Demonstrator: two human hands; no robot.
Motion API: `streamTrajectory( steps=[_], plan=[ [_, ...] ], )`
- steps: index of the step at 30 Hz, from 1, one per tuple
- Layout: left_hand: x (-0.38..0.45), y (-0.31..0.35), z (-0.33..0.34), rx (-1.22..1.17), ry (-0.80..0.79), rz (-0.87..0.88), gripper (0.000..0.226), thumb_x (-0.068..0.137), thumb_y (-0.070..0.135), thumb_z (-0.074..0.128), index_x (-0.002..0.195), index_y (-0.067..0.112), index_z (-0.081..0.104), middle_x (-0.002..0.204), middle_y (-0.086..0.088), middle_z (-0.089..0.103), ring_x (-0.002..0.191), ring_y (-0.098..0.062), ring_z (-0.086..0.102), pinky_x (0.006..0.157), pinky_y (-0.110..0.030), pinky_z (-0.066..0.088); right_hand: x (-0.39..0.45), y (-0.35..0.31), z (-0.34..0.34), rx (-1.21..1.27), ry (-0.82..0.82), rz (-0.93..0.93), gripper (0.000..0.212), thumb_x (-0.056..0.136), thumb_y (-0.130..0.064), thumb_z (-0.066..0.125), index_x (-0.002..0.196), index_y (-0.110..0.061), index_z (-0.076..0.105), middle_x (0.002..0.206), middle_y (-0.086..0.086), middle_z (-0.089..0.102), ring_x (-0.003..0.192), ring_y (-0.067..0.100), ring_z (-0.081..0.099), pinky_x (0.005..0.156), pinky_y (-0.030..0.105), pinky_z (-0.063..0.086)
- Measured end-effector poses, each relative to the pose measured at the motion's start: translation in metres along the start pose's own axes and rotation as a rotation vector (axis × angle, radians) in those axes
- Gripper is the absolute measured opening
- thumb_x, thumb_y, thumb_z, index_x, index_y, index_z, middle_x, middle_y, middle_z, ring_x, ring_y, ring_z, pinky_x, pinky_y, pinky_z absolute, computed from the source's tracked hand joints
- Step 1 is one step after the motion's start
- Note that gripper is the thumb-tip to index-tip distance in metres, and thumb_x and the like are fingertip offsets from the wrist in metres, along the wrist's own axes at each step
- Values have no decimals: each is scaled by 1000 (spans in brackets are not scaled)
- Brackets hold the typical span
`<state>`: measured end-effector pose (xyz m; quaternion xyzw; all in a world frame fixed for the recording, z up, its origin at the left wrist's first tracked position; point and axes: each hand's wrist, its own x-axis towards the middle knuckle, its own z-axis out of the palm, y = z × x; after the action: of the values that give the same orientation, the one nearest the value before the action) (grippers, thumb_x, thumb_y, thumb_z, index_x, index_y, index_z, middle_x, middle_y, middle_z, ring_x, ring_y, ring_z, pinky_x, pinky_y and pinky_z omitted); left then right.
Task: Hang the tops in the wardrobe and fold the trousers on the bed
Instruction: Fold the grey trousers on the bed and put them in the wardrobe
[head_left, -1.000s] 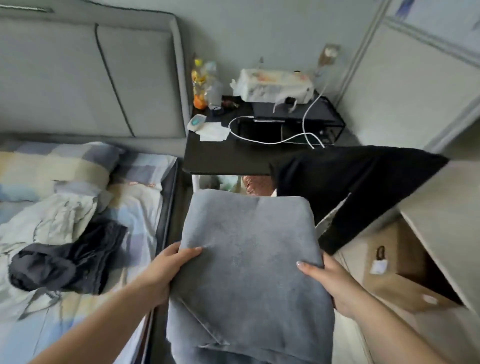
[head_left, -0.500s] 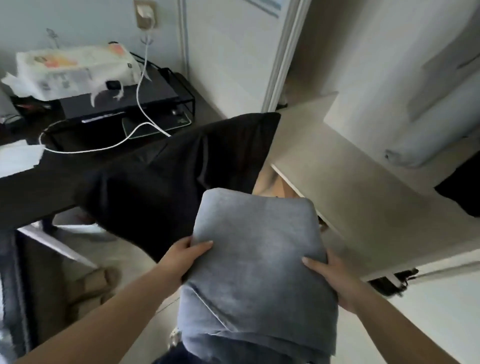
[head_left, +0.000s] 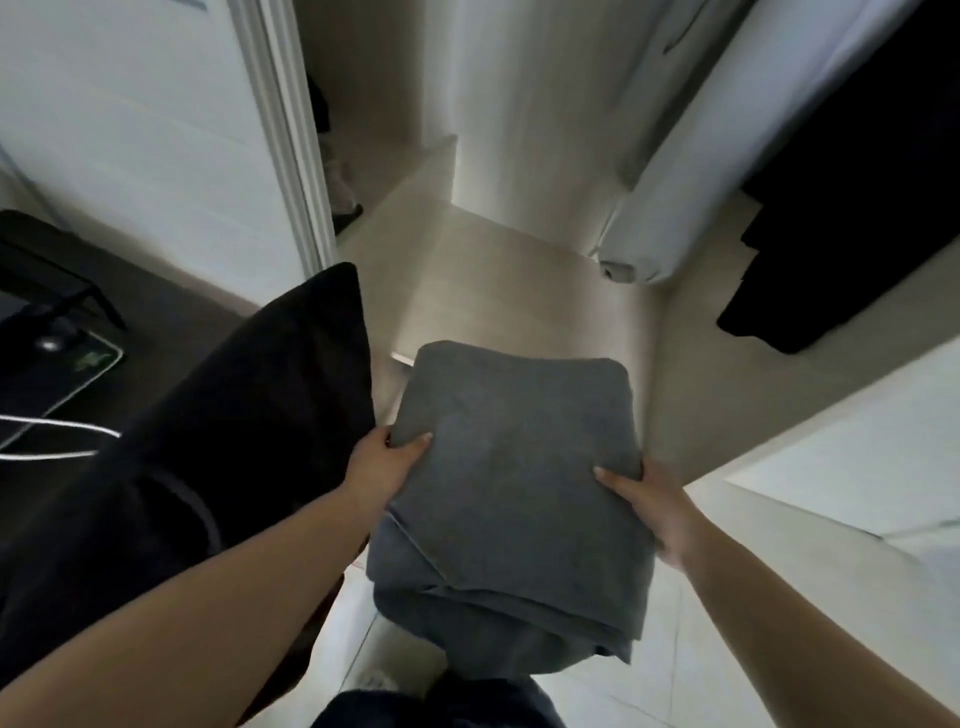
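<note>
Carried forward from the desk side, the folded grey trousers (head_left: 514, 483) are now hovering over the wardrobe shelf (head_left: 519, 291), with the left hand (head_left: 382, 465) and right hand (head_left: 657, 506) gripping opposite edges, fingers curled underneath.

Your left side and the far right, away from the clothes

To your left sits a dark flat tabletop (head_left: 171, 301) with a black wire-frame stand (head_left: 78, 291) on it. Under the stand lies a dark mat with a thin glowing green edge (head_left: 88, 364), and a small dark rounded object (head_left: 52, 340), too blurred to name, rests on the mat. A white cable (head_left: 67, 427) loops across the tabletop's near part. Up to your right, a pale rolled bundle (head_left: 654, 197) leans steeply, capped end down. Pale glossy floor tiles (head_left: 727, 649) lie below you.
</note>
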<state>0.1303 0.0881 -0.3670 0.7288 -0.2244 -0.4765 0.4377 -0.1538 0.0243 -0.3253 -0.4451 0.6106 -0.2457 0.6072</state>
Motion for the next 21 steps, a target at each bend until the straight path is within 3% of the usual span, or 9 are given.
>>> streamTrajectory(
  steps=[2, 6, 10, 16, 21],
  plan=[
    [26, 11, 11, 40, -43, -1, 43, 84, 32, 71, 116, 5, 63, 110, -12, 68, 100, -28, 65, 93, -45, 52, 14, -3, -3, 42, 51, 13, 39, 85, -11, 69, 121, -9, 55, 111, 11, 68, 99, 29, 66, 91, 46, 52],
    [73, 31, 28, 98, -92, 10, 40, 84, 29, 72, 114, 3, 65, 108, -14, 69, 97, -29, 66, 91, -46, 53, 47, -7, -5, 96, 109, 34, 33, 84, -8, 69, 116, -8, 58, 102, 9, 71, 90, 24, 69, 80, 38, 56],
    [123, 50, 46, 177, -62, 4, 42, 85, 28, 71, 116, 0, 64, 111, -16, 68, 100, -30, 65, 92, -46, 52, 101, -14, -5, 101, 100, 86, 34, 85, -10, 68, 117, -8, 59, 107, 12, 70, 97, 31, 68, 91, 49, 52],
    [208, 81, 65, 225, -7, -49, 42, 84, 26, 71, 116, 0, 63, 108, -17, 68, 98, -29, 65, 89, -43, 52, 203, -42, -3, 85, 52, 199, 35, 87, -15, 62, 122, -15, 55, 109, 9, 69, 96, 28, 68, 88, 47, 54],
    [278, 119, 82, 334, 66, -48, 31, 84, 15, 60, 112, 3, 64, 96, -13, 66, 77, -21, 60, 59, -21, 42, 271, -73, 10, 146, 67, 285, 27, 91, -8, 47, 116, -12, 56, 107, 9, 67, 95, 27, 64, 83, 39, 52]
  ],
)
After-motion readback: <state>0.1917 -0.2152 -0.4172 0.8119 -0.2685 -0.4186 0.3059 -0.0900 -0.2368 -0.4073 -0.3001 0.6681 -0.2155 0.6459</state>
